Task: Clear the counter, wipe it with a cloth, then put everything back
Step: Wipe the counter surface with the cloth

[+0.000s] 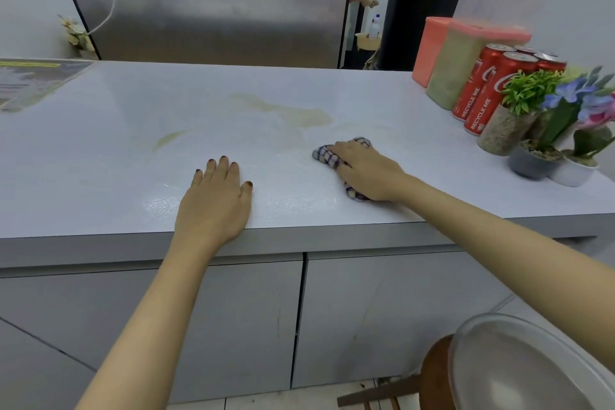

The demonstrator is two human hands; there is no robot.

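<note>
Pale desk (100, 143) with yellowish stain (293, 113) mid-surface, cans (479, 93) and plants (545, 123) crowding its right edge, left hand (213, 203) flat and empty near front edge, right hand (366, 170) pressing cloth (327, 156) just below stain

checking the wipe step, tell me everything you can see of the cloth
The cloth is a small checked rag, white with dark blue lines, bunched up. It lies on the pale counter near its front edge, just short of a yellowish stain. The right hand presses palm down on it, hiding its middle; only two ends show.
</note>
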